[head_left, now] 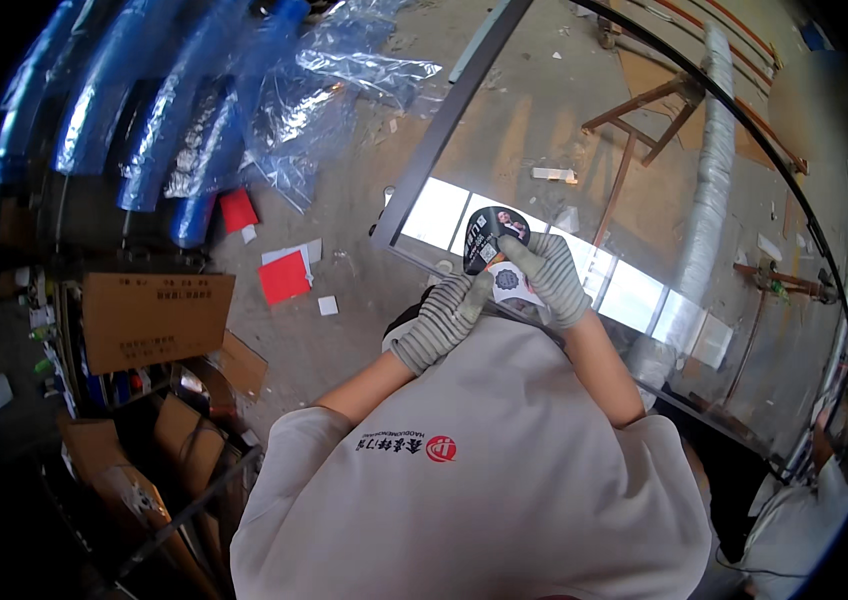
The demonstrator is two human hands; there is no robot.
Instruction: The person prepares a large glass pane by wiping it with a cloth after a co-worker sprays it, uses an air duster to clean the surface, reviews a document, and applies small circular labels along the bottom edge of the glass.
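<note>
Both my hands wear grey striped work gloves and meet in front of my chest, over the near edge of a large glass pane [544, 130] in a dark frame. Between them is a black rounded label [481, 232] printed with a small picture and a square code. My left hand [441, 322] pinches near its lower edge. From the other side, my right hand [554, 278] grips it, fingers lying over its lower right. A white piece with a dark round seal [510, 284] shows just below, between the hands; whether it joins the label I cannot tell.
Blue plastic-wrapped rolls [94, 120] and loose clear film [314, 110] lie at upper left. Red cards [285, 278] are on the floor. Cardboard boxes [156, 318] stand at left. A wrapped bar [709, 180] and rusty stand [654, 110] are at right. Another person's sleeve [802, 530] shows at lower right.
</note>
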